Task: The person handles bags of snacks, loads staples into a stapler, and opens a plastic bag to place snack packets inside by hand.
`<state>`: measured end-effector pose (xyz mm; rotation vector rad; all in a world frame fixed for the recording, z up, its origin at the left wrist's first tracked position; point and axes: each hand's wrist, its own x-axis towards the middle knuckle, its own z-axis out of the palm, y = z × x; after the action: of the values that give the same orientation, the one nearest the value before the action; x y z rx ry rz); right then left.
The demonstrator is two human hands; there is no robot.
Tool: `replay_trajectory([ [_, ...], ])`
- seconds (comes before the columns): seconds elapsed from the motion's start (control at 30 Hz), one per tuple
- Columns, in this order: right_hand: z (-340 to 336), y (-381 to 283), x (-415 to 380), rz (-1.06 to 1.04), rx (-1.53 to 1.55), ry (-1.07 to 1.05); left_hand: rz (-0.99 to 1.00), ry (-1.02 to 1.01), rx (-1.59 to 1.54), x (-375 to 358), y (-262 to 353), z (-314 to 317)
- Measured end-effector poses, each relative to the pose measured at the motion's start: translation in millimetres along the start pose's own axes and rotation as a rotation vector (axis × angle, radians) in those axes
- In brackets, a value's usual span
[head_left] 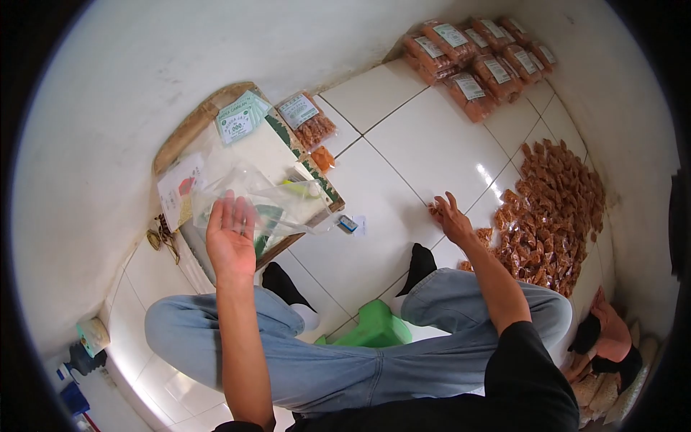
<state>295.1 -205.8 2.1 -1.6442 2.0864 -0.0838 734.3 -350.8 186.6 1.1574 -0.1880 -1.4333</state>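
Observation:
My left hand (pixel 232 241) is palm up with its fingers stretched out, at the near edge of a low wooden-framed board. Against its fingertips lies a clear plastic bag (pixel 288 205), spread across the board (pixel 277 144); I see no grip on it. My right hand (pixel 455 222) hovers over the white floor tiles, fingers apart and slightly bent. Close by on its right is a large pile of small brown snack packets (pixel 551 216). Whether anything small touches its fingertips is hard to make out.
Printed labels (pixel 241 119) lie on the board. A filled, labelled bag (pixel 308 121) and a small orange packet (pixel 322 158) sit beside it. Several packed bags (pixel 479 65) are stacked by the far wall. A green stool (pixel 378 327) stands between my legs.

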Motion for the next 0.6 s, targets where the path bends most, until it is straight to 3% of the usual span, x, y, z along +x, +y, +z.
replay_trajectory([
  [0.23,27.7,-2.0,13.8,0.015,-0.174,0.024,0.002,0.004,0.023,0.4,-0.4,0.2],
  [0.4,38.7,-13.2,6.8,-0.017,-0.263,0.2,0.01,-0.017,0.021,0.4,-2.2,-3.2],
  [0.6,17.2,-28.2,7.1,0.077,-0.143,0.126,0.0,-0.009,0.03,2.5,-2.9,-5.1],
])
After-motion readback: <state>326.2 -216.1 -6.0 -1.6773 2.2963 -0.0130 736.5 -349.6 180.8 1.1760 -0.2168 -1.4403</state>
